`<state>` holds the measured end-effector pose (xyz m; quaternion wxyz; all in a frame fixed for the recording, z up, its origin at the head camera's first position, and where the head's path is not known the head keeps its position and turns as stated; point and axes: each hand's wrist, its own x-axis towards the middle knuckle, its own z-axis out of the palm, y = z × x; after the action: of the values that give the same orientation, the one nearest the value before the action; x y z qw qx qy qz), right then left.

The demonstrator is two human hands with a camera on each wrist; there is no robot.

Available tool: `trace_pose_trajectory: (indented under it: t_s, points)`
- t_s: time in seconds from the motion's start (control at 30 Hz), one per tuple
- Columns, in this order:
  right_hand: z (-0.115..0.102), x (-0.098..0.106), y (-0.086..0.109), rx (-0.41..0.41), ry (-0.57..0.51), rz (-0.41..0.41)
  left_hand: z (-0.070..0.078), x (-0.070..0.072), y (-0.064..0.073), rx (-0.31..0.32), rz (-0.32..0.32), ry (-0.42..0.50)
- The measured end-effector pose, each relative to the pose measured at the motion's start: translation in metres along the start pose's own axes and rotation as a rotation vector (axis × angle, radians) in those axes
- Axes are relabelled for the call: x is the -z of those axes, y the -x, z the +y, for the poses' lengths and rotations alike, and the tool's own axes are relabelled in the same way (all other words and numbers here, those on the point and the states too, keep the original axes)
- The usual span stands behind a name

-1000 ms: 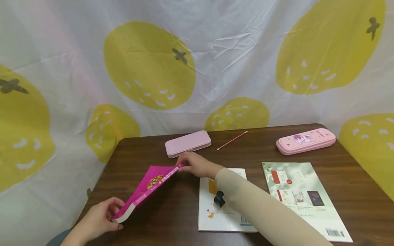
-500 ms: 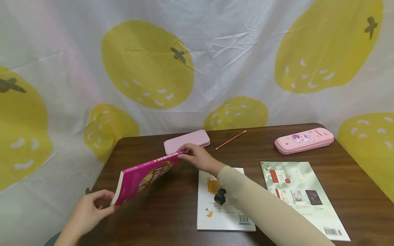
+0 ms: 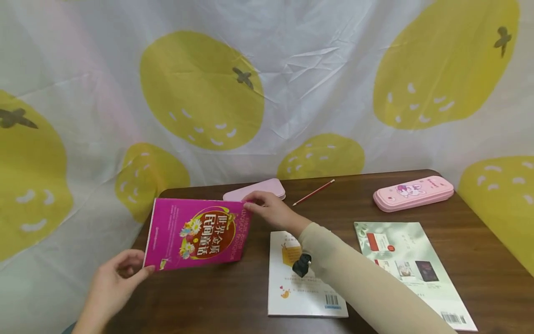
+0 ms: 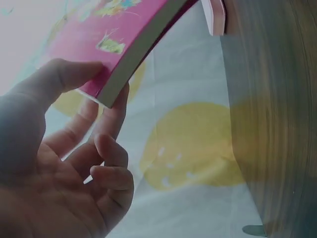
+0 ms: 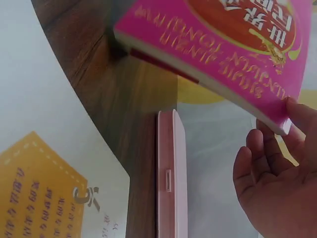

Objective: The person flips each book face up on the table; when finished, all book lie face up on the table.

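Note:
A thick magenta book [image 3: 171, 234] is held tilted up above the left side of the table, its illustrated cover facing me. My left hand [image 3: 114, 280] pinches its lower left corner, thumb on the cover and fingers behind, as the left wrist view shows with the book's page edge [image 4: 141, 47]. At the upper right corner, my right hand [image 3: 275, 213] pinches the same book, with the thumb on the cover [image 5: 233, 64] in the right wrist view. Behind the book and right hand lies a plain pink pencil case [image 3: 260, 187], partly hidden.
A white book [image 3: 288, 292] lies under my right forearm, which bears a small black device [image 3: 302, 265]. A pale green book [image 3: 434, 297] lies to its right. A red pencil [image 3: 314, 192] and a rabbit-print pink pencil case [image 3: 413, 192] lie at the back, before a fruit-print curtain [image 3: 308, 106].
The magenta book has turned from nearly edge-on, spine showing, to upright with its front cover toward me. Both hands keep hold of it; the left has moved up and slightly left.

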<state>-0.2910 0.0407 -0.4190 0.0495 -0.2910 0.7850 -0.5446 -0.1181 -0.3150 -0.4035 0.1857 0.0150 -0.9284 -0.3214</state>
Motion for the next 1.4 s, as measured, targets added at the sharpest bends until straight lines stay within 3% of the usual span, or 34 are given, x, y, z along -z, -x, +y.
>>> trace_pose_trajectory:
  t_s: [0.17, 0.33, 0.57, 0.7, 0.87, 1.0, 1.1, 1.23, 1.33, 1.4]
  points:
    - [0.002, -0.003, 0.004, -0.064, -0.004, -0.002, 0.0, -0.002, -0.001, 0.095, -0.056, 0.013]
    - [0.011, -0.006, 0.009, -0.115, 0.038, -0.111, -0.005, -0.009, 0.001, 0.12, -0.097, 0.03]
    - [0.025, -0.011, 0.011, -0.093, 0.172, -0.188, -0.014, -0.015, -0.003, 0.275, -0.313, -0.05]
    - [0.03, -0.016, 0.01, -0.08, 0.263, -0.213, -0.021, -0.024, -0.003, 0.322, -0.399, -0.102]
    - [0.036, -0.021, 0.01, -0.107, 0.369, -0.264, -0.026, -0.037, 0.002, 0.315, -0.445, -0.1]
    - [0.039, -0.021, 0.011, -0.15, 0.387, -0.299, -0.026, -0.044, 0.003, 0.291, -0.507, -0.104]
    - [0.04, -0.021, 0.012, -0.184, 0.391, -0.315, -0.023, -0.047, 0.002, 0.28, -0.556, -0.155]
    - [0.039, -0.022, 0.013, -0.22, 0.451, -0.314, -0.017, -0.048, 0.001, 0.205, -0.58, -0.276]
    - [0.034, -0.025, 0.013, -0.202, 0.505, -0.293, -0.015, -0.044, -0.003, 0.16, -0.592, -0.324]
    - [0.028, -0.028, 0.013, -0.175, 0.516, -0.271, -0.014, -0.042, -0.009, 0.166, -0.597, -0.313]
